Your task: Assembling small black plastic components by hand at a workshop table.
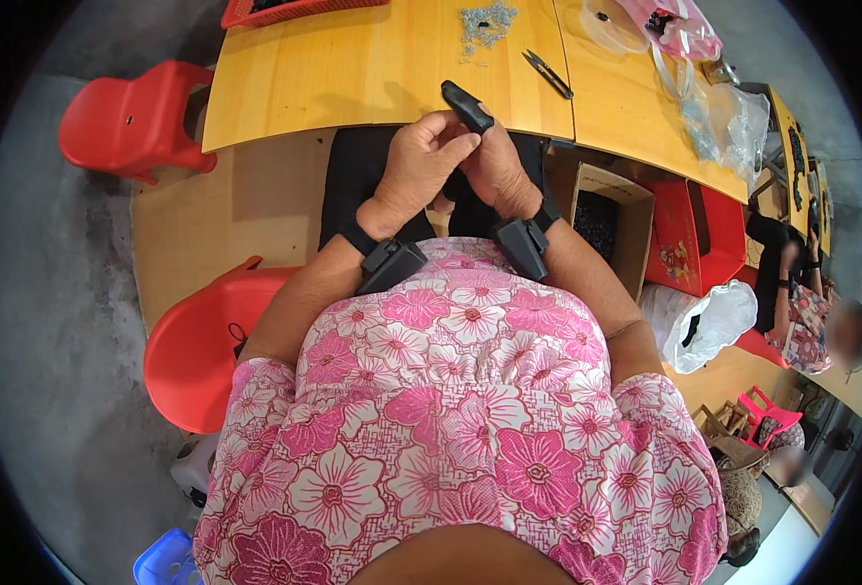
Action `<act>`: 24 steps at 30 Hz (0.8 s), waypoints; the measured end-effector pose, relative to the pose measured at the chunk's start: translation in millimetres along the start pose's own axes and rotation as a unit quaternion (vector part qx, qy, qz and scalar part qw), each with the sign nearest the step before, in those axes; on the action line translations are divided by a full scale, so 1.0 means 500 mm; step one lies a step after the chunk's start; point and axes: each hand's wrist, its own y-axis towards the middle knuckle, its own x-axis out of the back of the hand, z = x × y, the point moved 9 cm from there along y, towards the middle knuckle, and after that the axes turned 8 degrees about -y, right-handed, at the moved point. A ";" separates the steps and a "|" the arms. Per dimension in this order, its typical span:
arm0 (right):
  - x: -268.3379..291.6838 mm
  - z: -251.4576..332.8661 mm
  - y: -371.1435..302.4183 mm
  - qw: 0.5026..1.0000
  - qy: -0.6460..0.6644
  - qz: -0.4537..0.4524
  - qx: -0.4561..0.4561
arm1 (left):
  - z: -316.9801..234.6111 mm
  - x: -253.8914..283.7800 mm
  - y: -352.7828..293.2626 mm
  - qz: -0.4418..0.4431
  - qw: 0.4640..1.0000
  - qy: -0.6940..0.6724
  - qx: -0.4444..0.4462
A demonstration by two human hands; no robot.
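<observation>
My left hand (419, 168) and my right hand (499, 168) meet just off the near edge of the table, above my lap. The left thumb and fingers are closed and pressed against the right hand. A black, sleeve-like piece (465, 105) sticks up from the right hand, apparently over one of its fingers. The other right fingers look curled and are partly hidden behind the left thumb. Whatever lies between the fingertips is too small or hidden to make out. On the table ahead are a pile of small clear pieces (487, 24) and black thread snips (548, 75).
A red basket (299, 12) stands at the table's far left. Plastic bags (728, 117) and a clear bowl (611, 27) sit to the right. Below are an open carton (626, 190) and a red box (699, 234). Red stools (129, 117) stand left; other people sit far right.
</observation>
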 end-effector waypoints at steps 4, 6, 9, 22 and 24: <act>0.019 -0.001 -0.001 0.997 -0.050 -0.050 0.012 | -0.047 0.002 0.000 -0.048 0.983 0.165 -0.062; 0.014 0.034 -0.009 0.976 -0.185 -0.056 0.098 | -0.060 -0.002 0.001 -0.054 0.979 0.174 -0.095; 0.022 0.031 0.006 0.977 -0.163 -0.061 0.120 | -0.085 -0.006 0.001 -0.059 0.961 0.213 -0.168; -0.038 0.204 -0.062 0.664 -0.626 -0.192 0.360 | -0.130 -0.036 -0.021 -0.019 0.889 0.370 -0.269; -0.032 0.191 -0.045 0.700 -0.616 -0.182 0.312 | -0.134 -0.041 -0.020 -0.020 0.897 0.347 -0.273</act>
